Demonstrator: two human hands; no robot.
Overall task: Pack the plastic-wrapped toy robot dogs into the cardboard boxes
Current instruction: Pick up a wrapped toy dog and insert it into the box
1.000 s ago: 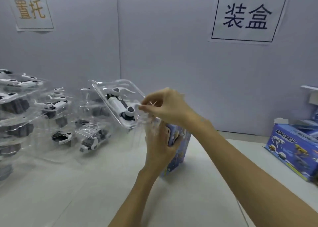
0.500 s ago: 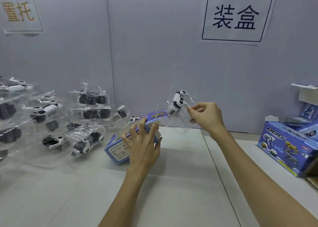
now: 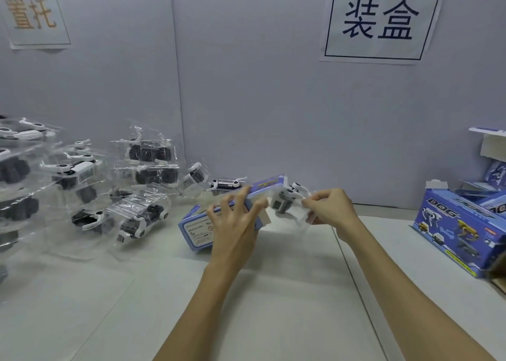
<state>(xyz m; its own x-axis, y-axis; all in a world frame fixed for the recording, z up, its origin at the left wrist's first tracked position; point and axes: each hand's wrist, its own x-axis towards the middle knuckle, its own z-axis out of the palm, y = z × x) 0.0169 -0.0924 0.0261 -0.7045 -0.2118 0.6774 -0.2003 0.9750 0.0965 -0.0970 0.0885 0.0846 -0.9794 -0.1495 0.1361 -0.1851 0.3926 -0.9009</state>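
At the middle of the white desk [image 3: 273,292] a blue cardboard box [image 3: 204,228] lies on its side, its open end turned to the right. The left hand [image 3: 235,224] rests on top of it with fingers spread and curved over the far edge, holding it steady. Just right of the opening, the right hand [image 3: 328,210] pinches the clear plastic wrap of a white toy robot dog [image 3: 286,202] between thumb and fingertips; the dog is at the mouth of the box, touching or nearly touching its flap, and whether any part is already inside cannot be told. On the left of the desk, stacks of other plastic-wrapped dogs [image 3: 137,215] stand and lie, some white, some dark, reaching toward the far wall. At the right edge a second blue printed box [image 3: 460,229] sits with more boxes behind it. Two paper signs hang on the far wall, one upper left [image 3: 35,13], one upper right [image 3: 383,18]
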